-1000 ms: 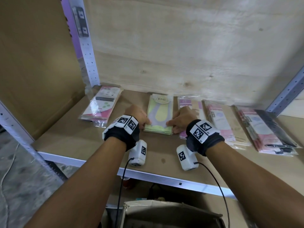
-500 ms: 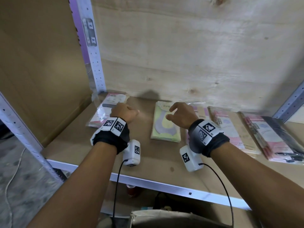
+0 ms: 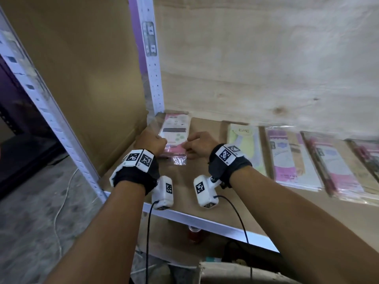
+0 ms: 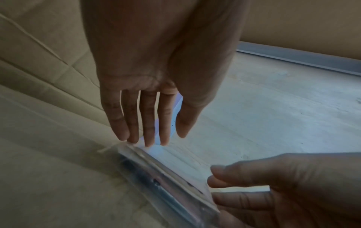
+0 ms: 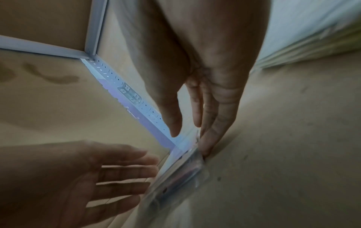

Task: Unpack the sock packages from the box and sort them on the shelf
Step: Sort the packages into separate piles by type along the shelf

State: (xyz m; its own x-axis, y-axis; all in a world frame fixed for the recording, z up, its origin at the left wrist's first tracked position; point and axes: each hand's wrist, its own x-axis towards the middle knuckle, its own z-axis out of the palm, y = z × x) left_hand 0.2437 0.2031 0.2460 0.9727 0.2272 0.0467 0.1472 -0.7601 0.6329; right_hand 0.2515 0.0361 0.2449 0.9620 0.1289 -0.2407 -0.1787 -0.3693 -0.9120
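A pink-and-white sock package (image 3: pixel 175 132) lies flat at the far left of the shelf board (image 3: pixel 184 181), close to the corner post. My left hand (image 3: pixel 155 140) is at its left edge and my right hand (image 3: pixel 192 144) at its right edge. In the left wrist view the left hand (image 4: pixel 166 138) has straight fingers, their tips touching the package's clear edge (image 4: pixel 166 174). The right wrist view shows the right hand (image 5: pixel 189 138) with straight fingers against the other side of the package (image 5: pixel 175 177). Neither hand curls round it.
To the right lie a green-yellow ENE package (image 3: pixel 245 144) and several pink packages (image 3: pixel 287 158) in a row. A white perforated post (image 3: pixel 151 68) and a cardboard side wall (image 3: pixel 82 78) bound the left. The cardboard box (image 3: pixel 235 271) sits below the shelf's front rail (image 3: pixel 205 222).
Both hands left the green-yellow package and moved left to the pink-and-white package in the corner. The head view swung left with them.
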